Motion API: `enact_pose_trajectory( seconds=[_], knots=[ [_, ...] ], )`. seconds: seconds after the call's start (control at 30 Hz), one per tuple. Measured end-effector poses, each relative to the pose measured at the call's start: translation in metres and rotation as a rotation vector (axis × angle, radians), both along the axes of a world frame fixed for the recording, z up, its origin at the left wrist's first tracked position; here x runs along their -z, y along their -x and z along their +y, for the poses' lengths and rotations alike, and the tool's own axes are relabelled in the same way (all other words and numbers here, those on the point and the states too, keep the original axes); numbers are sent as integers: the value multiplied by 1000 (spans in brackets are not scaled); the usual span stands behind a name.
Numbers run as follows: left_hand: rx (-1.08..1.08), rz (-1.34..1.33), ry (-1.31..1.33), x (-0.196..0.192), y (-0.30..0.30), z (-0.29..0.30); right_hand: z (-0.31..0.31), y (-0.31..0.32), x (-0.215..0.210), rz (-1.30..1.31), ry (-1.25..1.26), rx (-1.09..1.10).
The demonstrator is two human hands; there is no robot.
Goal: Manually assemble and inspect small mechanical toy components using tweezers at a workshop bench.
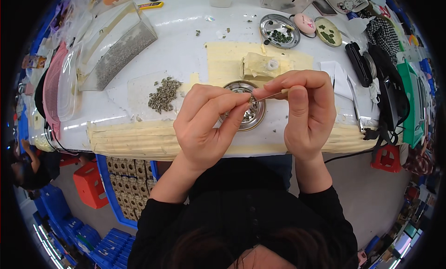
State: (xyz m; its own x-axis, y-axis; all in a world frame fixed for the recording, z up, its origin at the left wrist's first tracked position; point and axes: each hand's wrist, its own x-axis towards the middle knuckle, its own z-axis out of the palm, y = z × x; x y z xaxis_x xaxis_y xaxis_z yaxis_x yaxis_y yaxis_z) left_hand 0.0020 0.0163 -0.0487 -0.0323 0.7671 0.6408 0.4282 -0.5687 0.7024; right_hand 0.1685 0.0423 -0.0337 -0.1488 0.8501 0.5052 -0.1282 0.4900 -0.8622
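Two bare hands worked close together, not touching for certain, above the front of a white table (pixel 186 32); the left hand (pixel 206 120) pinched a small piece (pixel 251 100) between thumb and forefinger, directly over a round metal dish (pixel 251 129); the right hand (pixel 309 113) gripped a thin stick (pixel 273 96) between thumb and fingers, its tip directed leftward at the piece (the fingertips covered much of this meeting point, so whether tip and piece touched could not be told); shiny bits (pixel 249 119) lay in the dish below.

To the left, a heap of small grey parts (pixel 164 95) rested on a clear sheet (pixel 138 90); farther left and behind it, a clear box (pixel 148 27) stood tilted, with more grey grains inside; behind the dish, a tape-wrapped block (pixel 253 66) sat upon pale tape; farther back to the right, a second metal dish (pixel 264 25) held dark green bits, beside a pink oval object (pixel 304 23) and a round tray (pixel 335 26) with green flakes; at the right, tweezers (pixel 356 104) lay near the table's front edge; a padded strip of tape (pixel 125 136) lined that edge.
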Motion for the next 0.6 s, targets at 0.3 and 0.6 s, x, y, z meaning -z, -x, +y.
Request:
enact_pose_trajectory(
  seconds=[0.3,0.6],
  knots=[
    [35,25,-19,1,2,0,0,3,3,34,-5,-27],
    [2,-13,1,1,0,-1,-1,3,2,16,-26,-10]
  ],
)
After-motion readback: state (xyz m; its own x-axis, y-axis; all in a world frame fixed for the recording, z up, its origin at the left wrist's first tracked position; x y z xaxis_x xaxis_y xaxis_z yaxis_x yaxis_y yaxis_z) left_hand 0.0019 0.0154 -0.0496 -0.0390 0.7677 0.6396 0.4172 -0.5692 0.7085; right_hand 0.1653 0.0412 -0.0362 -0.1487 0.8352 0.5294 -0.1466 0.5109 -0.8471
